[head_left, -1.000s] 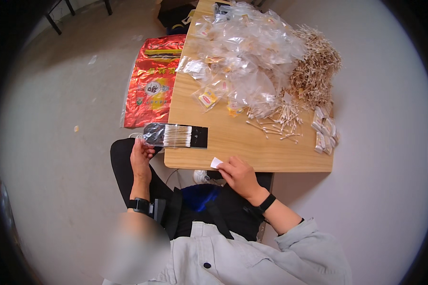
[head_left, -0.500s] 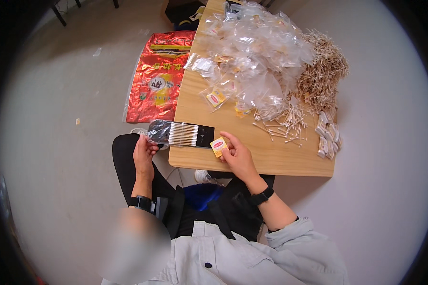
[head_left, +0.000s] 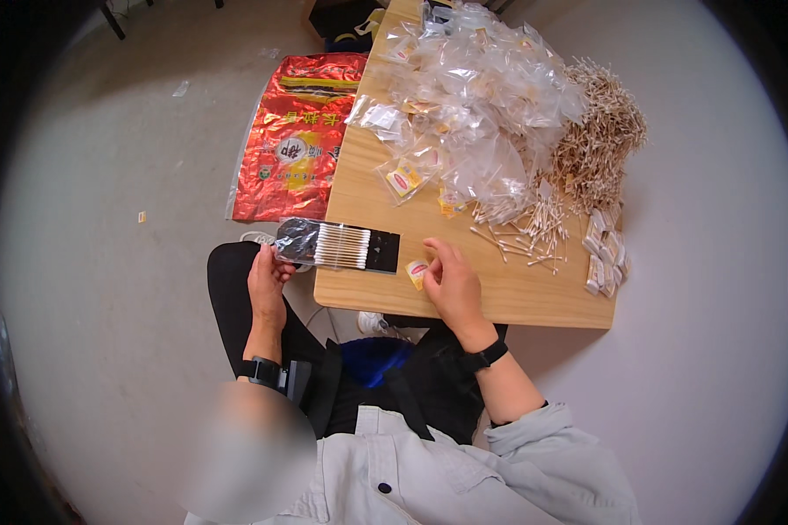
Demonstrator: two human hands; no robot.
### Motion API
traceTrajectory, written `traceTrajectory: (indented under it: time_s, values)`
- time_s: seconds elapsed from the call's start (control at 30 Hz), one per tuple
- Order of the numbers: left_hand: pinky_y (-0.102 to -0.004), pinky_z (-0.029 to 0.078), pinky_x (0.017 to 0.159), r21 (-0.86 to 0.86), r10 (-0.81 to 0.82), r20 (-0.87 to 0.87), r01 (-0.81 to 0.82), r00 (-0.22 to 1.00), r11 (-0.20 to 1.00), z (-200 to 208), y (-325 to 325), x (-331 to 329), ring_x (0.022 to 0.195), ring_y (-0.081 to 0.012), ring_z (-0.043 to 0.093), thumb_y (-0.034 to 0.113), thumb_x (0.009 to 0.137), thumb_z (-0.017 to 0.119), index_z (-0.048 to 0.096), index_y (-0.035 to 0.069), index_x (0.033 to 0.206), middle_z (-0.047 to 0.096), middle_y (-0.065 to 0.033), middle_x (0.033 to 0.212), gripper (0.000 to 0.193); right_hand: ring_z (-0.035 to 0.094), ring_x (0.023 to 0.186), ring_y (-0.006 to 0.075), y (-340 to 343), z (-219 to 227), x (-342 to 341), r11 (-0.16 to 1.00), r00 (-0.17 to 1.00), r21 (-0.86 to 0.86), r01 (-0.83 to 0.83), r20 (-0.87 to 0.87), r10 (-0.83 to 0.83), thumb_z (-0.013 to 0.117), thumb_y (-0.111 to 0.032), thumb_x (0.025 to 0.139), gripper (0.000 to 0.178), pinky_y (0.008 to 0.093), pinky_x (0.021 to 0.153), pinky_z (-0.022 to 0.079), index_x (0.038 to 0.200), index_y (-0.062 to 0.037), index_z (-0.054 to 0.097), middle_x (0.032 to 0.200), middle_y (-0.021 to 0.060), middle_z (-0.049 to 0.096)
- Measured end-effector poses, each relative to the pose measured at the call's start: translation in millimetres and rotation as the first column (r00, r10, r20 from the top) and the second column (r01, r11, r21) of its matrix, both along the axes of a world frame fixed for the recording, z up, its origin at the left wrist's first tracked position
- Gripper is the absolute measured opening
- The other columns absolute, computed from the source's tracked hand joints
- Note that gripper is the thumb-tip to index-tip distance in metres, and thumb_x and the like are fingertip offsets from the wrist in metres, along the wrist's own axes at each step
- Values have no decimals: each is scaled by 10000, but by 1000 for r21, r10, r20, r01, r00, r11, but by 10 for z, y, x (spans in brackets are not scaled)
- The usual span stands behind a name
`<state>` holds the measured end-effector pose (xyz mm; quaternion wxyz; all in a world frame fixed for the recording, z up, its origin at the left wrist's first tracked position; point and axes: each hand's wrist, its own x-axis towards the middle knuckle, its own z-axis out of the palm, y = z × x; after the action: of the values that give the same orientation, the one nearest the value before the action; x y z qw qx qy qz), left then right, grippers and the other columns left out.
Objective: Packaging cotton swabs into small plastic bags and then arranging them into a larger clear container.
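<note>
Seen from above my own head, going left to right. At about ten o'clock a flat red printed plastic sack lies on the pale floor, just beside the light wooden counter.

My left hand, at nine o'clock from the counter's near corner, has its grip closed on the crinkled end of a clear plastic pouch of white cotton swabs with a black backing card. The pouch rests on the counter's near left edge, and its held end hangs past that edge. I judge it very light and floppy, slick to the touch, the swabs inside stiff but easily bent. It is best pinched at the empty film end, where I hold it now.

At three o'clock from the pouch, my right hand rests on the counter, its grip narrow, fingertips pinching a small yellow and red paper sachet. It looks weightless and thin, so I would take it by an edge.

Beyond, toward twelve o'clock, sits a heap of empty clear plastic bags. Loose cotton swabs are scattered at two o'clock, with a mound of wooden sticks farther right.
</note>
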<state>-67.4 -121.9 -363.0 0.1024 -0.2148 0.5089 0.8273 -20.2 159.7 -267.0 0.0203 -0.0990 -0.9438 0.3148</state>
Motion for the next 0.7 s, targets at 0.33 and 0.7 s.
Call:
traceTrajectory:
  time_s: [0.33, 0.7]
  values:
    - [-217, 421, 701, 22, 14, -1, -14, 1000, 1000, 17, 6, 15, 745, -71, 551, 434, 1011, 475, 605, 74, 1040, 629, 8, 849, 383, 642, 719, 177, -13, 97, -63, 793, 954, -537, 288, 231, -190, 627, -170, 926, 167, 315, 656, 511, 1014, -36, 671, 817, 72, 628]
    - [-186, 407, 673, -18, 21, -79, -22, 997, 1000, 125, 36, -92, 731, -34, 519, 309, 969, 613, 626, 64, 1052, 612, 33, 849, 259, 616, 660, 148, -14, -254, -70, 934, 980, -303, 192, 14, -197, 632, -76, 867, 242, 288, 622, 503, 1104, -43, 670, 818, 80, 604]
